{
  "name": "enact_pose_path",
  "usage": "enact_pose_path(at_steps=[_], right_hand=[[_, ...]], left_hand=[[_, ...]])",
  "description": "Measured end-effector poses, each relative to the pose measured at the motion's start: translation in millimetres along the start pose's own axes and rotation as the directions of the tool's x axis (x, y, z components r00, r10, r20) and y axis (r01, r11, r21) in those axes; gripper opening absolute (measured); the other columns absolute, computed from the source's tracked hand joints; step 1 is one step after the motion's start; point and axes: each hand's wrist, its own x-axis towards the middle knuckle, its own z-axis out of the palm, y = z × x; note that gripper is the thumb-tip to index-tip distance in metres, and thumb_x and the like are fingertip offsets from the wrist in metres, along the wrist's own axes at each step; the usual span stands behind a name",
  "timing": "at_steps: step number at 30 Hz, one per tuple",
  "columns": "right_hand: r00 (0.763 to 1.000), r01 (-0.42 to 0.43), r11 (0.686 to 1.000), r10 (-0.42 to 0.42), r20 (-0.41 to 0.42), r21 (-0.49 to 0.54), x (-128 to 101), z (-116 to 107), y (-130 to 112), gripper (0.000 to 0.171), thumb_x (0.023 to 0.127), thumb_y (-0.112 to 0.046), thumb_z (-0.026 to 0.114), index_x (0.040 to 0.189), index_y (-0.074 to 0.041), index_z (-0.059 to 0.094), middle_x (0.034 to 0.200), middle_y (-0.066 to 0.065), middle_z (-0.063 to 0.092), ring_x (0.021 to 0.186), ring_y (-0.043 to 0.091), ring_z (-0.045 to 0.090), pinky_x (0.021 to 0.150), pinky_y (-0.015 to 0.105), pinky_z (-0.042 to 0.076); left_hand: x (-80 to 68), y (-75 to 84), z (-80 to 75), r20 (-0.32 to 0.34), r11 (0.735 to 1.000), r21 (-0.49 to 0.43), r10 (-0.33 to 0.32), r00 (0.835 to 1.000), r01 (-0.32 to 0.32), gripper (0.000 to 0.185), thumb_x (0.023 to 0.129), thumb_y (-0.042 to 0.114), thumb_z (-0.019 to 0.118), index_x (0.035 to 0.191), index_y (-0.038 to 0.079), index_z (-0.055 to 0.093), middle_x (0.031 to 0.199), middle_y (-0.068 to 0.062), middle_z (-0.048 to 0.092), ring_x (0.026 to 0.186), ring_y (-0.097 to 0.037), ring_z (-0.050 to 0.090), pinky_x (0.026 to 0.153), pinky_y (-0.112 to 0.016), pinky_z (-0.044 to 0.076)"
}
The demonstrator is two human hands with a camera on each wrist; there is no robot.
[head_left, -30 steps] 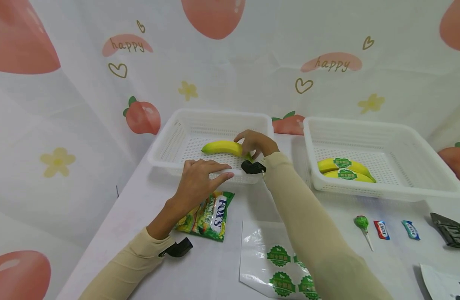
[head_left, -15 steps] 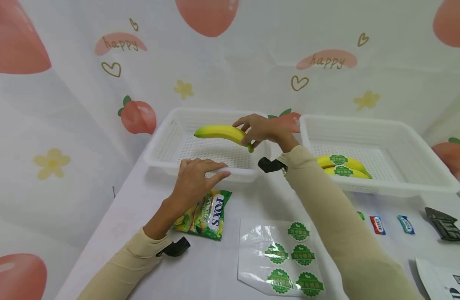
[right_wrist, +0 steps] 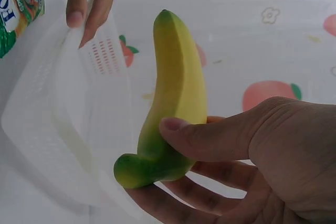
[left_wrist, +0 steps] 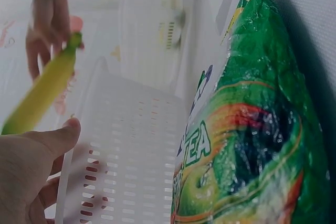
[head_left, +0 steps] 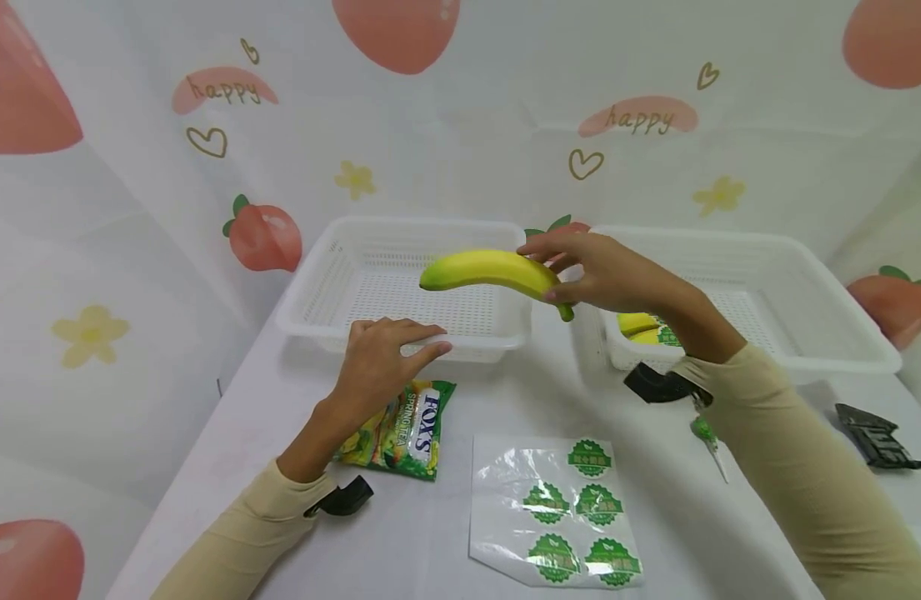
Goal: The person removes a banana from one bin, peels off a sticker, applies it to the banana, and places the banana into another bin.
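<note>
Head view, right hand (head_left: 618, 279): thumb and fingers curled round stem end of banana (head_left: 490, 273); held in the air above the gap between the two baskets.
Change, banana: lifted out of left basket (head_left: 317, 287) since a second ago, carried rightward and higher; now over that basket's right rim.
Change, right arm: swung right; sleeve now crosses front of right basket (head_left: 843, 354).
Left hand (head_left: 385, 358): fingers straight, flat on front rim of left basket; unchanged from earlier frames.
Candy bag (head_left: 400, 429): on table, partly under left wrist; unmoved.
Labelled bananas (head_left: 640, 327): in right basket, partly hidden behind right wrist.
Sticker sheet (head_left: 553, 517): flat on table, near front edge.
Right wrist view: thumb pressed on green base of banana, fingers beneath.
</note>
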Motion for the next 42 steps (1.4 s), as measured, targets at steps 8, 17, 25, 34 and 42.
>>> enact_pose_path(at_steps=[8, 17, 25, 34, 42], right_hand=[[0.998, -0.028, 1.000, 0.028, -0.052, -0.008, -72.6, 8.9, 12.8, 0.060, 0.093, -0.005, 0.081, 0.149, -0.018, 0.062, 0.132, 0.001, 0.071, 0.120, 0.024, 0.068, 0.091, 0.043, 0.053], [0.996, -0.057, 0.998, 0.057, -0.074, 0.006, -110.7, 42.1, 29.8, 0.061, 0.091, -0.002, 0.082, 0.147, -0.018, 0.064, 0.132, 0.003, 0.070, 0.119, 0.028, 0.068, 0.079, 0.029, 0.058], [0.996, -0.090, 0.993, 0.090, -0.002, 0.080, -118.3, 70.1, 42.7, 0.058, 0.093, -0.002, 0.078, 0.148, -0.016, 0.063, 0.135, 0.005, 0.069, 0.116, 0.027, 0.065, 0.077, 0.027, 0.058], [0.994, -0.099, 0.995, 0.099, -0.040, -0.001, -111.7, 92.5, 61.9, 0.056, 0.091, 0.001, 0.079, 0.144, -0.013, 0.066, 0.138, 0.008, 0.070, 0.120, 0.031, 0.066, 0.094, 0.047, 0.057], [0.991, -0.131, 0.991, 0.131, -0.014, 0.034, -104.3, 98.9, 73.6, 0.052, 0.094, 0.000, 0.075, 0.145, -0.009, 0.064, 0.138, 0.014, 0.068, 0.125, 0.038, 0.064, 0.100, 0.058, 0.055]], left_hand=[[0.1, -0.7, -0.4, -0.009, 1.000, 0.008, 0.008, 1.000, -0.008, 0.036, 0.096, 0.045, 0.077, 0.125, 0.023, 0.081, 0.120, 0.001, 0.080, 0.118, -0.027, 0.070, 0.099, -0.056, 0.038], [-0.7, 1.4, -2.7, 0.002, 1.000, 0.002, -0.007, 1.000, 0.007, 0.038, 0.097, 0.045, 0.077, 0.126, 0.021, 0.080, 0.122, -0.002, 0.079, 0.118, -0.029, 0.070, 0.101, -0.058, 0.037], [-0.4, 2.9, -3.5, 0.008, 1.000, 0.000, -0.011, 1.000, 0.011, 0.036, 0.097, 0.042, 0.077, 0.127, 0.021, 0.080, 0.123, -0.002, 0.079, 0.119, -0.030, 0.069, 0.102, -0.057, 0.036], [-0.1, 3.7, -4.4, 0.017, 1.000, 0.002, -0.005, 1.000, 0.005, 0.037, 0.098, 0.044, 0.076, 0.128, 0.022, 0.079, 0.124, -0.001, 0.078, 0.119, -0.029, 0.069, 0.102, -0.058, 0.036], [-0.5, 2.9, -1.9, 0.000, 1.000, -0.002, 0.013, 1.000, -0.013, 0.036, 0.098, 0.041, 0.076, 0.128, 0.020, 0.079, 0.123, -0.003, 0.079, 0.114, -0.030, 0.069, 0.099, -0.058, 0.033]])
